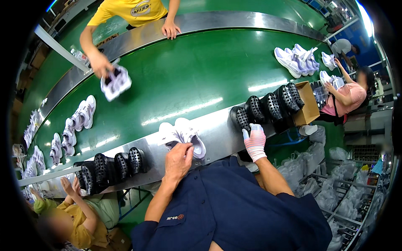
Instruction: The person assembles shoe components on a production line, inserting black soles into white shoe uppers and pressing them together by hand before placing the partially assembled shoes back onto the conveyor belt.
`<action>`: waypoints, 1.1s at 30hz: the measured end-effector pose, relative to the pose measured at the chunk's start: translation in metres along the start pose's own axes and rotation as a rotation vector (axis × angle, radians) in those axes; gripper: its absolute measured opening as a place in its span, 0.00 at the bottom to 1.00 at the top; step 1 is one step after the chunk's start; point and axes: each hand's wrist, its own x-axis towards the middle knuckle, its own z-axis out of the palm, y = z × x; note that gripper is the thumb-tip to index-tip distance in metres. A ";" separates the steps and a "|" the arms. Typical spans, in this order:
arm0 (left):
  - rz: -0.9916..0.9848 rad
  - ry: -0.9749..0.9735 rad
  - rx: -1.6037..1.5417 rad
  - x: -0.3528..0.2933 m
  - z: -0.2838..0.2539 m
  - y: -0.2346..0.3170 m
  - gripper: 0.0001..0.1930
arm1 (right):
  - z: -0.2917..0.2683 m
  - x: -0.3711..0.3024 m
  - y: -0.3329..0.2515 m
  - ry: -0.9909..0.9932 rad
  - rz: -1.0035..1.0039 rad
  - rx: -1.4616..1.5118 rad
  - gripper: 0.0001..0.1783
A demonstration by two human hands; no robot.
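A pair of white and lilac sneakers [198,146] stands side by side on the metal edge in front of me. My left hand [179,161] is bare; its thumb and fingers pinch at the opening of the pair, hiding part of the left shoe. On my right hand [255,144] is a striped knitted glove with pale fingertips. Its thumb and fingers are apart, at the near end of a black shoe-shaped form [240,117] full of holes. Whether the fingertips touch that form I cannot tell.
More black perforated forms [274,106] line the right ledge beside an open cardboard box [307,102]. Others [121,164] stand at left. Across the green belt [180,75], a person in yellow holds a sneaker [116,83]. Co-workers sit left and right; sneakers [295,60] stand far right.
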 end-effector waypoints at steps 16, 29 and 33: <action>-0.338 -0.233 -0.562 0.039 0.017 0.008 0.12 | -0.113 0.006 -0.126 -0.825 -0.104 0.702 0.28; 0.036 -0.185 0.404 0.046 0.017 -0.048 0.18 | -0.045 0.004 -0.136 -1.023 -0.110 0.316 0.27; 0.020 -0.365 0.351 0.054 0.047 -0.069 0.10 | -0.028 0.016 -0.143 -1.008 -0.068 0.131 0.26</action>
